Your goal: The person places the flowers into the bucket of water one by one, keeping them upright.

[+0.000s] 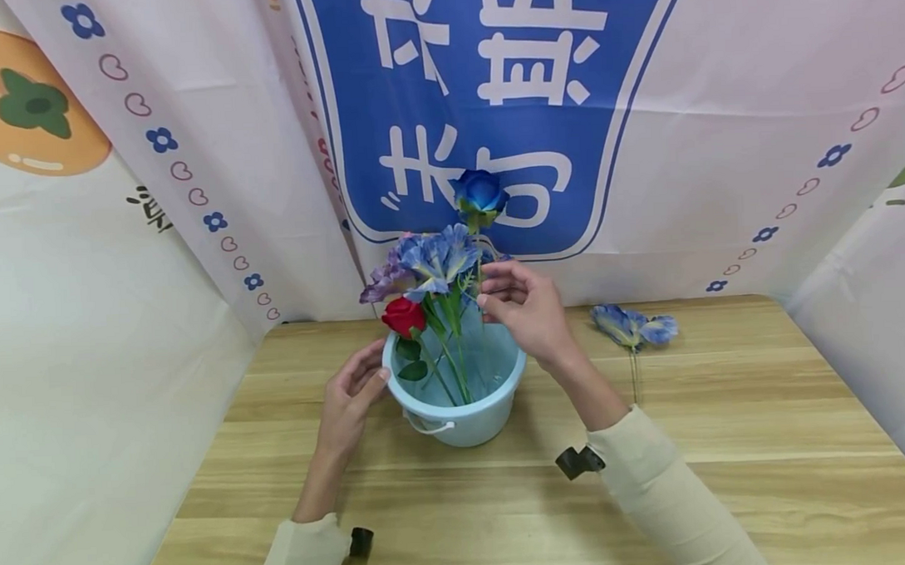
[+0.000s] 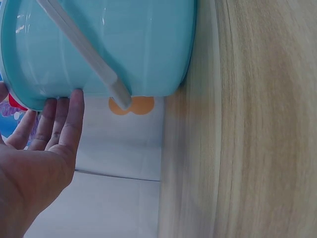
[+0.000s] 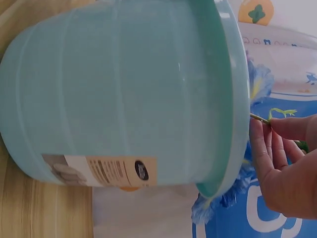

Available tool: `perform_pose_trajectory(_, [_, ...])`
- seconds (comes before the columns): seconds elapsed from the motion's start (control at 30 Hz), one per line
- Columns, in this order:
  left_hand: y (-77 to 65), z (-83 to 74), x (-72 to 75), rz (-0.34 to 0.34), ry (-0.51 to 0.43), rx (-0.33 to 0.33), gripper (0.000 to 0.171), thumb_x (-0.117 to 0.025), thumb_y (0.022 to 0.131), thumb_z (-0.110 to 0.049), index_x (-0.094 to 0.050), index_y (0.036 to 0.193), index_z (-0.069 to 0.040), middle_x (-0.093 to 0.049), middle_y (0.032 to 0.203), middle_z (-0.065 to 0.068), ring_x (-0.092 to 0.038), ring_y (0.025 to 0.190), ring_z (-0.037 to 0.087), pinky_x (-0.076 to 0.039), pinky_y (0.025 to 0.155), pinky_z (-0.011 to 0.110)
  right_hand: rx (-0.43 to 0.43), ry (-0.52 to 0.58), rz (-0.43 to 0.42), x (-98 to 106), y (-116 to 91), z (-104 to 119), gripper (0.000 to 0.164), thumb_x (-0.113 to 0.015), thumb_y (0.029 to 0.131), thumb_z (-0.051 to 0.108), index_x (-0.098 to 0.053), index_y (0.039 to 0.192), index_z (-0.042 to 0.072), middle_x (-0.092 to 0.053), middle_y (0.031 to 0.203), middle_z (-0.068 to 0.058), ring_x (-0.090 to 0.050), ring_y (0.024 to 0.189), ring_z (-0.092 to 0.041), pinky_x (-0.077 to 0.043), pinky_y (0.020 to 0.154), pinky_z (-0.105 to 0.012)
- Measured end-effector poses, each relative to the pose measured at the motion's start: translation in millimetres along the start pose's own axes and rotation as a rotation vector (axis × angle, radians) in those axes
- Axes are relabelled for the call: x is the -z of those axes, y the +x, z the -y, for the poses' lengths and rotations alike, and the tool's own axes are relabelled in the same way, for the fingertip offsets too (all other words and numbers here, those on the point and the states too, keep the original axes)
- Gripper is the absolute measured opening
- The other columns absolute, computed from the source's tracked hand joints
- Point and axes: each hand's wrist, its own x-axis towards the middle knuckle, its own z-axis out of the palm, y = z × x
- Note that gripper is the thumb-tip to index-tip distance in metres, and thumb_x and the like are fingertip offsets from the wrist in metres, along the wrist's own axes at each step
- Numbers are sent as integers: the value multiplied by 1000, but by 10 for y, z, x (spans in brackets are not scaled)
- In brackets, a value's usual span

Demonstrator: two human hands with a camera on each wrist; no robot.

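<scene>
A light blue bucket [image 1: 468, 427] stands on the table, holding several artificial flowers. My left hand [image 1: 349, 396] touches its left side, with the thumb at the rim; in the left wrist view, the fingers [image 2: 74, 119] extend against the outer wall. Above the right side of the bucket, my right hand [image 1: 524, 309] pinches the thin stem of a blue rose [image 1: 481, 192]. A small green sprig [image 3: 282, 112] on the stem shows by the fingertips in the right wrist view. A red rose [image 1: 404, 317], a blue iris-like flower [image 1: 440, 258] and a purple flower [image 1: 387, 281] lean leftward in the bucket.
Another blue flower [image 1: 634, 326] lies on the wooden table [image 1: 726, 406], right of the bucket, its thin stems toward me. The bucket's white handle [image 1: 431, 427] hangs down in front. A printed cloth [image 1: 666, 183] hangs behind the table.
</scene>
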Motion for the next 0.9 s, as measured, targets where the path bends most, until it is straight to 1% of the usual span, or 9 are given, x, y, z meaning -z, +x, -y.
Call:
perform_pose_trajectory(0.1, [-2,2,8,2,11,6,49,-64,107,-9,-53,154,0,-66,136,10,-70,115,5,-66,96,23,44,-24,21,-49,-20,6,39,-72,95,-9,-67,134,-4,-70,114,-25,-72,92,-23,-71,75,-30])
perform_pose_trajectory(0.17, [-5,2,12,2,13,9,49,-64,106,-9,-54,154,-1,-67,135,7,-70,115,6,-66,96,24,73,-43,41,-83,-28,0,37,-73,95,-8,-68,132,-3,-71,113,-26,-73,93,-29,-71,75,-30])
perform_pose_trajectory(0.27, [-6,1,13,4,14,10,50,-64,106,-9,-54,154,-2,-65,138,12,-70,116,6,-66,97,24,97,-81,69,-129,-40,-12,36,-74,95,-7,-71,130,-1,-73,112,-24,-73,93,-32,-70,74,-30])
perform_pose_trajectory(0.37, [-5,-1,12,7,16,8,50,-64,106,-9,-53,154,-2,-63,142,20,-70,116,6,-66,97,24,96,-117,89,-172,-52,-17,35,-75,95,-4,-72,129,2,-75,111,-20,-74,93,-28,-69,74,-29])
perform_pose_trajectory(0.43, [-5,-1,10,7,17,10,50,-64,106,-9,-53,154,-2,-62,143,22,-70,116,6,-66,96,24,96,-145,102,-196,-60,-25,34,-76,95,-3,-73,128,3,-75,110,-19,-74,93,-26,-69,75,-28])
perform_pose_trajectory(0.6, [-6,3,14,4,19,16,50,-64,106,-9,-53,154,-2,-62,144,23,-70,115,5,-66,95,24,98,-199,146,-269,-76,-40,31,-76,96,-1,-74,127,4,-77,109,-16,-75,95,-24,-67,77,-26])
perform_pose_trajectory(0.73, [-3,3,16,7,21,11,51,-64,106,-9,-53,154,-1,-61,146,24,-69,117,5,-66,96,24,118,-221,197,-346,-94,-39,31,-76,96,-1,-74,126,6,-77,108,-15,-76,96,-23,-67,77,-27])
perform_pose_trajectory(0.9, [3,0,15,9,21,0,51,-65,105,-8,-52,154,2,-61,147,25,-68,118,6,-65,97,23,123,-279,255,-421,-119,-64,31,-76,97,3,-75,127,10,-79,109,-12,-76,95,-19,-65,76,-27])
